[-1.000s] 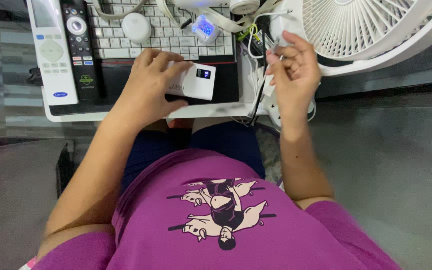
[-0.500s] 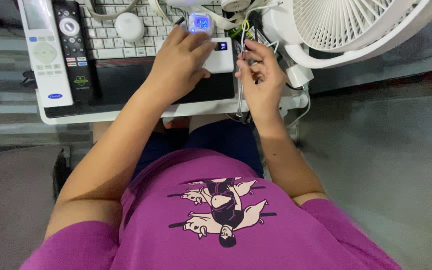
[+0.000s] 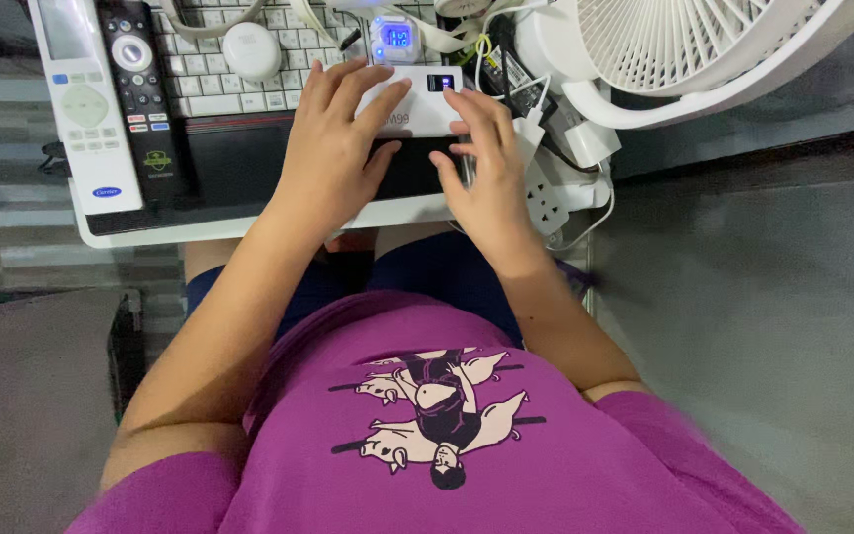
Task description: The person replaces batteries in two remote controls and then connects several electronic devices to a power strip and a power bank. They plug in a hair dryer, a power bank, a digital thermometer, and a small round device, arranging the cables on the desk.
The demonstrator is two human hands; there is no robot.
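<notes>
A white power bank (image 3: 425, 114) with a small dark display lies on the black laptop (image 3: 219, 158), just below the keyboard. My left hand (image 3: 333, 148) covers its left half, fingers spread on top and thumb under its near edge. My right hand (image 3: 486, 168) rests its fingertips on the power bank's right end. A thin grey cable (image 3: 466, 174) shows between the thumb and fingers of that hand. The plug end of the cable is hidden under the fingers.
A white remote (image 3: 81, 99) and a black remote (image 3: 135, 79) lie at the left on the laptop. Behind are a round white case (image 3: 252, 49), a small blue-lit device (image 3: 394, 40) and tangled cables. A white fan (image 3: 704, 49) and a power strip (image 3: 546, 193) sit at the right.
My left hand slid the power bank up and right, then settled over it. My right hand came down from the fan with the cable and now lies on the power bank's right end.
</notes>
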